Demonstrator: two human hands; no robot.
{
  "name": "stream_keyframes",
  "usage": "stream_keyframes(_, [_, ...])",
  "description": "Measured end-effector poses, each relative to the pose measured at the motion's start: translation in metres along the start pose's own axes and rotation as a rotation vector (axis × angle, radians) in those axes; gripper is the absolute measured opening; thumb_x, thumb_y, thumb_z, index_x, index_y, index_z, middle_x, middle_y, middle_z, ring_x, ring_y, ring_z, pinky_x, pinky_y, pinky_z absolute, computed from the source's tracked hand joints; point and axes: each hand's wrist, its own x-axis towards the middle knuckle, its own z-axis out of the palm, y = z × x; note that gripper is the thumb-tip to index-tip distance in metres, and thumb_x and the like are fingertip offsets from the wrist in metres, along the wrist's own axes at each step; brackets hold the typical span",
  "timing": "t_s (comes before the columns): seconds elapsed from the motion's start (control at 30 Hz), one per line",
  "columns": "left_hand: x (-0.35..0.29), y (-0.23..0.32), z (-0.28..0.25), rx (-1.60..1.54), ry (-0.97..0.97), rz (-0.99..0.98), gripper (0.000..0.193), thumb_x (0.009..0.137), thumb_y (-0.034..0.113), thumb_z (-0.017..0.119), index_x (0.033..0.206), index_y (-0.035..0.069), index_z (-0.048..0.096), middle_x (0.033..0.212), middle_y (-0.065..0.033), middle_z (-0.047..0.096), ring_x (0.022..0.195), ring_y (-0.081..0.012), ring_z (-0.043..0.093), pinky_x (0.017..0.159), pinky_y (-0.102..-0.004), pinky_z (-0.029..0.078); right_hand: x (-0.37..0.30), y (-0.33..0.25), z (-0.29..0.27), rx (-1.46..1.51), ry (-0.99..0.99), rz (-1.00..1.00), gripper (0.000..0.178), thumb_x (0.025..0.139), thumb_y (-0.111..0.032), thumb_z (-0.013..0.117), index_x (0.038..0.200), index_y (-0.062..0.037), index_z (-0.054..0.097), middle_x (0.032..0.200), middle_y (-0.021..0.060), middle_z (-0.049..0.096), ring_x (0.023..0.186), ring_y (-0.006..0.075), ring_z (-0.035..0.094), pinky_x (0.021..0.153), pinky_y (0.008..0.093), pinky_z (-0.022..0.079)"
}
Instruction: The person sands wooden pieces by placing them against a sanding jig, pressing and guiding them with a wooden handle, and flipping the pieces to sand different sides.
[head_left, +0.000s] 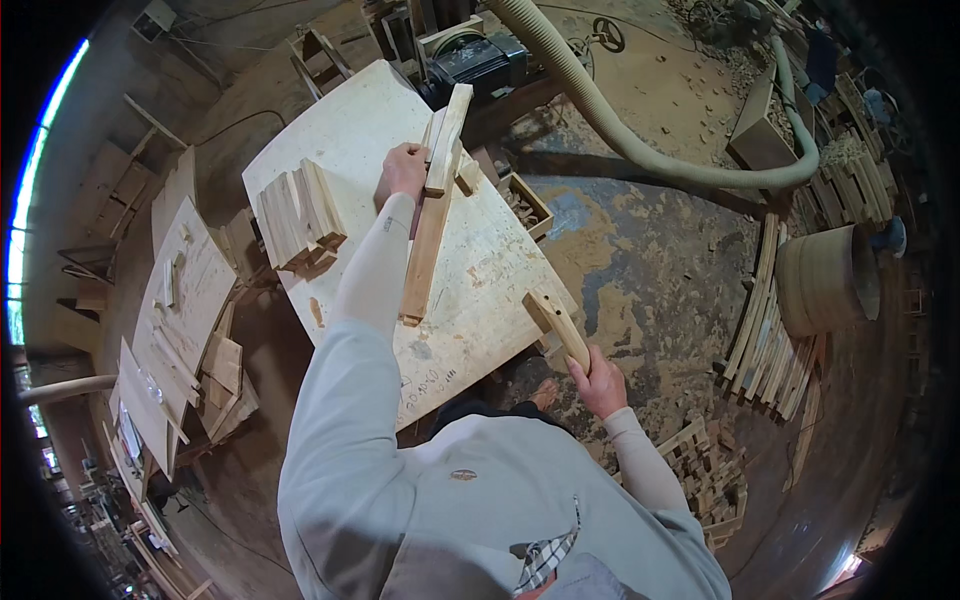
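Fingers of the right hand (597, 383) are wrapped round a wooden piece (560, 328) by the white tabletop's (480, 275) right corner. Left hand's (405, 170) up beside a pale wooden bar (450, 142) on that top, can't tell if it's gripping tbh.

Room to move on the pale table (488, 268)
You can pass a hand over its right part, between the long wood strip (427, 258) and the table's right edge. A wood stack (298, 215) blocks its left edge, a black motor (478, 68) stands past its far end, and the stick (560, 327) in your right hand (599, 383) covers its near right corner.
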Motion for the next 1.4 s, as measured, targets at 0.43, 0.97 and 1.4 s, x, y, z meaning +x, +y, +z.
stream_keyframes(0.43, [0.010, 0.023, 0.006, 0.065, 0.047, 0.039, 0.029, 0.101, 0.028, 0.080, 0.117, 0.004, 0.087, 0.104, -0.0164, 0.086, 0.093, -0.0288, 0.083, 0.089, -0.0410, 0.064, 0.002, 0.015, 0.017, -0.014, -0.045, 0.002, 0.045, 0.111, -0.046, 0.068, 0.131, -0.0067, 0.063, 0.095, 0.0283, 0.077, 0.090, 0.0521, 0.075, 0.076, 0.0610, 0.059])
stream_keyframes(0.97, [0.003, 0.041, 0.003, 0.131, 0.146, 0.096, 0.030, 0.102, 0.035, 0.079, 0.118, 0.012, 0.088, 0.114, -0.0157, 0.086, 0.107, -0.0341, 0.081, 0.099, -0.0442, 0.061, 0.012, 0.038, 0.043, 0.005, 0.052, -0.034, 0.045, 0.110, -0.048, 0.068, 0.118, -0.0047, 0.062, 0.093, 0.0308, 0.076, 0.088, 0.0556, 0.073, 0.074, 0.0643, 0.056])
stream_keyframes(1.4, [-0.013, 0.052, 0.003, 0.203, 0.078, 0.056, 0.037, 0.106, 0.041, 0.072, 0.128, 0.014, 0.085, 0.127, -0.0203, 0.082, 0.124, -0.0398, 0.076, 0.108, -0.0493, 0.058, 0.006, 0.036, 0.038, 0.054, 0.083, -0.013, 0.048, 0.109, -0.052, 0.069, 0.121, -0.0060, 0.066, 0.096, 0.0295, 0.077, 0.092, 0.0534, 0.075, 0.078, 0.0611, 0.057])
